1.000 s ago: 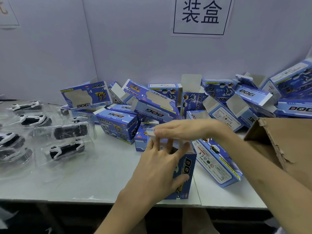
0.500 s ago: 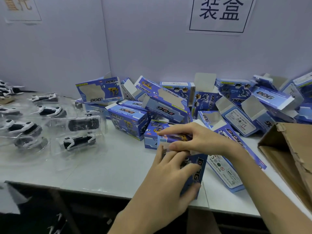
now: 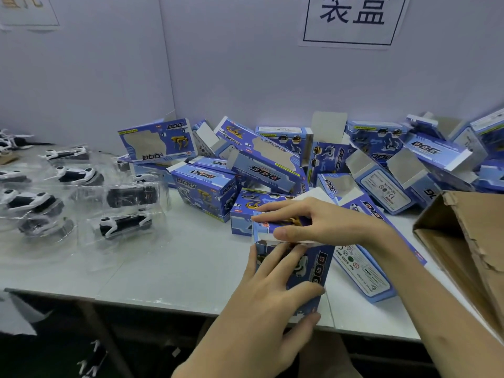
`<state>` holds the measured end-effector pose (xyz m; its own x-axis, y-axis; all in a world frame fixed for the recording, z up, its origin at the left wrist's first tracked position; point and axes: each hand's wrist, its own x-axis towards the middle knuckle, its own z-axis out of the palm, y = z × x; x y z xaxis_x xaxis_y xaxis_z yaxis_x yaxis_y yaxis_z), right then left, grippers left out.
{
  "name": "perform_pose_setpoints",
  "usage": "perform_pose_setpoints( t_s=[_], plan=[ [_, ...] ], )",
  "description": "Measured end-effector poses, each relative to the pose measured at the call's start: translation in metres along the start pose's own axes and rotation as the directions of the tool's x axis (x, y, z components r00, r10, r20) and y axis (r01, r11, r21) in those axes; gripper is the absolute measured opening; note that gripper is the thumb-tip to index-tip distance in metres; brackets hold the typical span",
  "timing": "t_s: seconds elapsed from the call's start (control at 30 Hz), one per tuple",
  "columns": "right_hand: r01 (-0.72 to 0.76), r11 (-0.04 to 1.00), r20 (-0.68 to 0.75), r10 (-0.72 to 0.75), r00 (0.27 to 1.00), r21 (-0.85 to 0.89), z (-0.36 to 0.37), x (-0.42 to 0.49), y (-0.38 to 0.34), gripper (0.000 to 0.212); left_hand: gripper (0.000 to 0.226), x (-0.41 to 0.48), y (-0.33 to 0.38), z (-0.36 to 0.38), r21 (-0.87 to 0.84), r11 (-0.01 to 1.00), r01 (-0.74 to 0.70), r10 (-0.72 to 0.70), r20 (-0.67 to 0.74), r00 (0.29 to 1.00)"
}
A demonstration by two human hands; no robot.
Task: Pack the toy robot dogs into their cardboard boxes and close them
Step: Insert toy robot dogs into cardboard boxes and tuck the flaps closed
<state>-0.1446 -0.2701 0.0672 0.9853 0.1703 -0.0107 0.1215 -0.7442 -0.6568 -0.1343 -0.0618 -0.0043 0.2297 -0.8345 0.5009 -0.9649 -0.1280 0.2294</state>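
Pale wall point(image 3: 245, 77) stands behind a grey tabletop point(image 3: 163, 268) seen from above by the person working at it. On the left side of the tabletop lie several black-and-white toy robot dogs point(image 3: 124, 223), each in a clear plastic shell point(image 3: 90, 233). Along the back edge, from the middle to the right, many blue boxes point(image 3: 261, 165) printed "DOG" are heaped at all angles, several with end flaps standing open.

Near the front edge, right of the middle, 1 upright box point(image 3: 319, 268) stands on end. The left hand point(image 3: 275, 290) grips it from the near side, fingers spread up its front face and thumb round its right side. The right hand point(image 3: 319, 222) comes in from the right and covers the top end, thumb and fingers pinching the white top flap point(image 3: 263, 237), which is bent over the opening. What is inside cannot be told.

High on the wall hangs a paper sign point(image 3: 351, 17) with 2 large characters. At the right edge sits a torn brown carton point(image 3: 469, 241), open toward the hands.
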Motion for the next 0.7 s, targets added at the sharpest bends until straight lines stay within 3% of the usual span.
perform_pose_setpoints(
  t_s=[0.07, 0.17, 0.47, 0.6, 0.7],
  plan=[
    [0.000, 1.000, 0.005, 0.000, 1.000, 0.002, 0.001, 0.001, 0.001, 0.033, 0.023, -0.004, -0.002, -0.002, -0.094, 0.995, -0.027, 0.022, -0.051, 0.998],
    [0.006, 1.000, -0.039, -0.005, 0.999, 0.011, 0.003, 0.002, 0.002, 0.030, 0.020, -0.006, -0.006, -0.005, -0.061, 0.997, -0.047, 0.042, -0.081, 0.996],
    [0.115, 0.993, -0.344, -0.107, 0.933, 0.003, 0.009, -0.005, 0.005, 0.022, 0.019, -0.002, 0.003, -0.014, -0.116, 0.991, -0.066, 0.054, -0.101, 0.993],
    [0.177, 0.979, -0.447, -0.202, 0.871, -0.098, 0.013, -0.010, -0.002, 0.013, 0.019, -0.004, 0.003, -0.014, -0.087, 0.994, -0.058, 0.049, -0.098, 0.994],
    [0.225, 0.930, -0.491, -0.347, 0.799, -0.290, 0.013, -0.014, -0.010, 0.012, 0.017, -0.002, 0.002, -0.015, -0.104, 0.993, -0.049, 0.039, -0.094, 0.995]
  ],
)
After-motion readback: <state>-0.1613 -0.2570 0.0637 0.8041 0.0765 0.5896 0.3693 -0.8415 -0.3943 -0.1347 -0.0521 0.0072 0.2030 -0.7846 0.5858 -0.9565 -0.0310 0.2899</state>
